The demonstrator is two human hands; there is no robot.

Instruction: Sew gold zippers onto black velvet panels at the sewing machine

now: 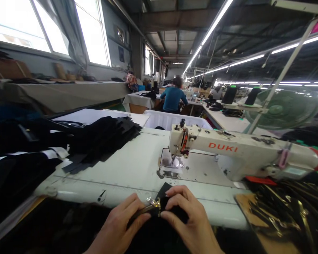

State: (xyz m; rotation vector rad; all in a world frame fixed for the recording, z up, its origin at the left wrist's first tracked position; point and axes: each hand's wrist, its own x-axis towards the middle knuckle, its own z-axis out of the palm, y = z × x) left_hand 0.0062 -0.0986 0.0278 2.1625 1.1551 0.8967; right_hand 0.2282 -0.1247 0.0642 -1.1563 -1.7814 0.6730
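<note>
At the table's front edge, my left hand [127,217] is closed in a pinch on a dark narrow strip [141,212]. Shiny gold-and-silver metal hardware [155,202] sits between my two hands, at the strip's end; its exact kind is too small to tell. My right hand [188,215] has its thumb and fingers closed around a black fabric piece [163,190], which touches the hardware. Behind my hands stands a white sewing machine [201,139], its needle area [172,160] above the metal plate.
Stacked black fabric pieces [103,137] lie on the table [132,158] at left. Black straps with gold clasps [278,211] are heaped at right. A white plastic bin [196,120] stands behind the table. A person in a blue top [172,98] sits farther back. Thread cones [229,94] are at right.
</note>
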